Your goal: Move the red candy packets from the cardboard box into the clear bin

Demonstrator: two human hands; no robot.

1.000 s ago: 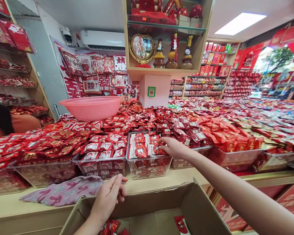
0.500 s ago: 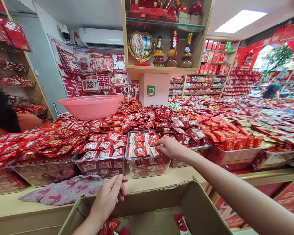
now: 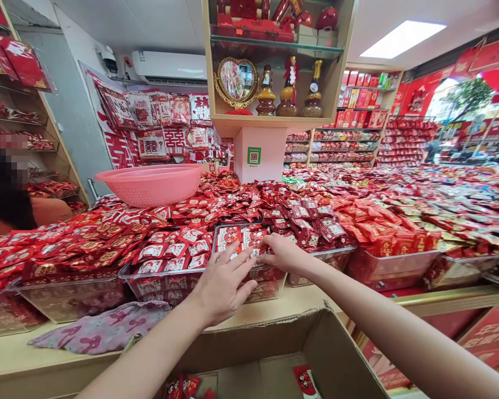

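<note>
My left hand [image 3: 227, 282] reaches over the front of a clear plastic bin [image 3: 279, 285]. Its fingers are spread, and its fingertips are at the small red-and-white packets [image 3: 228, 235] laid in rows there. At the right side of the same bin is my right hand [image 3: 280, 255], its fingers bent down and closed on a packet that they mostly hide. Below both arms stands an open cardboard box [image 3: 328, 346]. Inside it lie a red-and-white packet [image 3: 305, 381] and a few red packets [image 3: 185, 385] at the left, partly behind my left arm.
Neighbouring bins hold more packets, among them white-fronted ones [image 3: 177, 249] and bright red ones [image 3: 399, 235]. A pink basket [image 3: 149, 185] rests on the heap behind. A patterned cloth [image 3: 103, 327] lies on the counter edge. A person's shoulder [image 3: 50, 210] shows at far left.
My left hand has moved up and forward from above the cardboard box to the packets in the bin, its fingers spreading. My right hand stays at the bin's right side.
</note>
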